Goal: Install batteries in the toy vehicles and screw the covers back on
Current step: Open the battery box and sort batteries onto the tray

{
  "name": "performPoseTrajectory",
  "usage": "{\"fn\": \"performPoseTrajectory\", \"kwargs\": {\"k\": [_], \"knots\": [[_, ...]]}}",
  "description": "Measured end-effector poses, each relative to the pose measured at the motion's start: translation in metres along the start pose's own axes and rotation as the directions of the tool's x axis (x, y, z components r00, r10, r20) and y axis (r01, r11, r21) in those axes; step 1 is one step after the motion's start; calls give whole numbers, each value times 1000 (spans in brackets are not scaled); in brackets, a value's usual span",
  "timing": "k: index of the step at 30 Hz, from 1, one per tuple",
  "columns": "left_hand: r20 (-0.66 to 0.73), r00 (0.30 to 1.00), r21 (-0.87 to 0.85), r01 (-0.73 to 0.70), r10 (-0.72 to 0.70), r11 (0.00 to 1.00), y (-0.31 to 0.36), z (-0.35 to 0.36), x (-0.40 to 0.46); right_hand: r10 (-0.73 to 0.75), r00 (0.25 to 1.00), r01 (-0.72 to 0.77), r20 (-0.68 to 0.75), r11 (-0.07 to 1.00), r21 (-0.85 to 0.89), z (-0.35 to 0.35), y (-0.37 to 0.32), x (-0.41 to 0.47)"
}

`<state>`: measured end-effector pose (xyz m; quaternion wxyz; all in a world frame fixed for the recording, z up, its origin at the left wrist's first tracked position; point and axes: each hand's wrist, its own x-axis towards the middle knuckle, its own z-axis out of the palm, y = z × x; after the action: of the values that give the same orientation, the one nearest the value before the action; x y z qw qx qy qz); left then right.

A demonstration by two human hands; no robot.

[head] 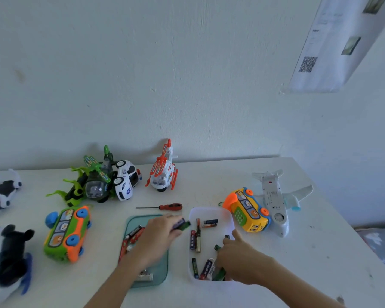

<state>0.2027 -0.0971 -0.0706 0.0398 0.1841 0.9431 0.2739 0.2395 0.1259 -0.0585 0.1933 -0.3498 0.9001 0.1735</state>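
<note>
Head view, left hand (159, 236) gripping batteries (181, 223), right hand (236, 258) pinching battery (218, 247) in white tray (209, 211).

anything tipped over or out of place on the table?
Yes. The white plane lies belly-up at the right, underside showing. The police car is on its side, leaning against the green helicopter. The green bus also lies on its side.

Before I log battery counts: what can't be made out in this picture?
- Head view: teal tray contents, partly hidden by the left hand.
- White tray near corner, covered by the right hand.
- Battery labels, too small and blurred.
- Black-and-white toys, cut off by the left edge.
</note>
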Motion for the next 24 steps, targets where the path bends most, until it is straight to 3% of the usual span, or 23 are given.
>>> {"fn": "performPoseTrajectory", "kwargs": {"k": [3,6,9,13,15,20,24], "knots": [[-36,991,16,132,-131,991,-42,-8,-7,57,998,-58,6,995,78,-6,-1,1],[-37,986,134,165,-162,977,-67,-6,-13,175,984,-168,-10,957,238,-24,-2,4],[-7,994,352,103,-108,930,-75,-1,-16,356,930,-244,-92,784,570,-46,-4,13],[-74,996,369,64,-39,927,-89,-2,-18,397,908,-137,-136,586,798,-71,-30,39],[-99,995,399,40,0,916,-100,0,-17,390,917,-138,-87,513,847,-76,-48,58],[-124,992,373,23,25,927,-106,-6,-19,407,910,-274,80,445,853,-72,-75,108],[-176,984,358,81,-18,930,-109,-7,-14,426,901,-299,85,466,833,-72,-90,122]]}}
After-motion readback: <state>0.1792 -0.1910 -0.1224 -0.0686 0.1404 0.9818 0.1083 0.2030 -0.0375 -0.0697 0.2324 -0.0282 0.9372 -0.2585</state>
